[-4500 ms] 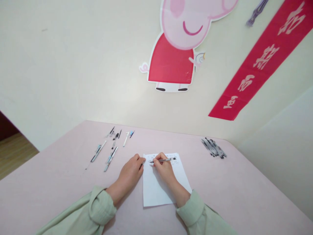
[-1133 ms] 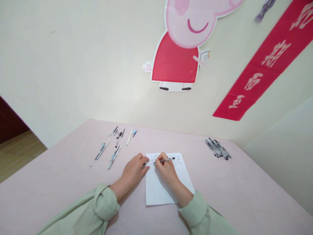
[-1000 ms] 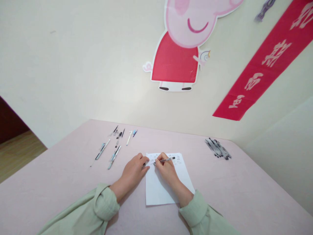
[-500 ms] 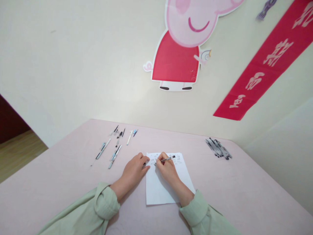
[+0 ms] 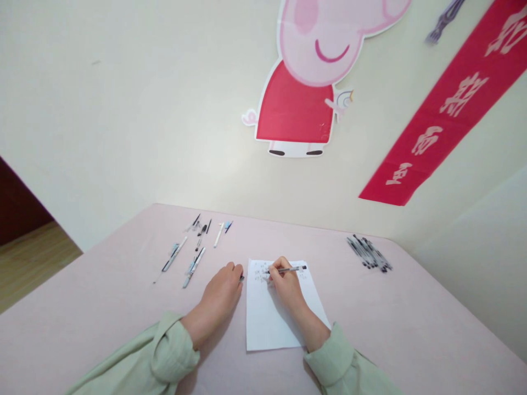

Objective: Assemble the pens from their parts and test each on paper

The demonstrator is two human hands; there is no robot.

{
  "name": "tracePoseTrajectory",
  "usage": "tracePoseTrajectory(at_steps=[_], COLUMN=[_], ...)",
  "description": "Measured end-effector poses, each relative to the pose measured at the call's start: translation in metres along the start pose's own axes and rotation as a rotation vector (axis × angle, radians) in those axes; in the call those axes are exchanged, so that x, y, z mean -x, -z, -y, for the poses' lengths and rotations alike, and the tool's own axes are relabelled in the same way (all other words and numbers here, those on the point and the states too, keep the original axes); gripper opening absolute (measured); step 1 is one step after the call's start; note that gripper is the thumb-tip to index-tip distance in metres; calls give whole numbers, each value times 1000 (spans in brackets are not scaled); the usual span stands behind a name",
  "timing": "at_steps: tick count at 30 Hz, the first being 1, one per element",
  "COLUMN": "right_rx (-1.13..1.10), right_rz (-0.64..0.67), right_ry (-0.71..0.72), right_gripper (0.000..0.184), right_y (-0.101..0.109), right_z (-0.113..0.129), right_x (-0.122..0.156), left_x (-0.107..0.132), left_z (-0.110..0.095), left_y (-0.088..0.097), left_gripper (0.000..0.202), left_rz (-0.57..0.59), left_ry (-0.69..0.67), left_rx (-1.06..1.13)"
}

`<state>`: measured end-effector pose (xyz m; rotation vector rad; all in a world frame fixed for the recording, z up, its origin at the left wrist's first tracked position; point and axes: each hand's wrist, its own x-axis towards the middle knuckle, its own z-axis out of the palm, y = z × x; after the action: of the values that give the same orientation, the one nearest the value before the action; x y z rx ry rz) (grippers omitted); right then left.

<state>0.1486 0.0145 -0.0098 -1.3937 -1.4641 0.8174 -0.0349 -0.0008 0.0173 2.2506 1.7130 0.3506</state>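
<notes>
A white sheet of paper (image 5: 267,323) lies on the pink table (image 5: 102,296), with small handwriting near its top edge. My right hand (image 5: 286,285) rests on the sheet and grips a black pen (image 5: 292,269) that lies almost level, tip toward the writing. My left hand (image 5: 222,293) lies curled on the table just left of the sheet, and something small and dark shows at its fingertips; I cannot tell what it is. Both arms wear pale green sleeves.
Taken-apart pens and pen parts (image 5: 193,247) lie scattered at the far left of the table. A pile of black pens (image 5: 368,253) sits at the far right. A cream wall with a cartoon pig sticker (image 5: 304,82) and a red banner (image 5: 444,109) stands behind the table.
My right hand has shifted a little to the right on the sheet with the pen. My left hand has slid off the paper's left edge onto the table.
</notes>
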Motion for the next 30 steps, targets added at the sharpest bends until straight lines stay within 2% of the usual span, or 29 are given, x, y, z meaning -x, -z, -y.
tracePoseTrajectory(at_steps=[2, 4, 8, 11, 14, 17, 20, 30], right_rx=[-13, -9, -25, -65, -105, -206, -321, -311], right_rz=[6, 18, 18, 28, 65, 83, 63, 100], right_ry=[11, 47, 91, 103, 114, 64, 19, 34], right_gripper=[16, 19, 20, 17, 19, 22, 16, 14], right_y=[-1, -3, -3, -2, -2, -4, -7, -9], right_z=[0, 2, 10, 15, 19, 19, 19, 19], right_x=[0, 1, 4, 6, 7, 7, 6, 8], left_x=[0, -4, -16, -21, -23, -25, -27, -21], left_z=[1, 2, 2, 3, 7, 12, 14, 8], left_y=[5, 9, 14, 10, 0, -9, -12, -13], left_gripper=[16, 12, 8, 18, 27, 28, 24, 22], left_rz=[-11, -64, -187, -171, -172, -201, -195, -115], left_ry=[13, 14, 98, 251, 332, 357, 359, 319], left_rx=[51, 213, 832, 1334, 1646, 1729, 1725, 1695])
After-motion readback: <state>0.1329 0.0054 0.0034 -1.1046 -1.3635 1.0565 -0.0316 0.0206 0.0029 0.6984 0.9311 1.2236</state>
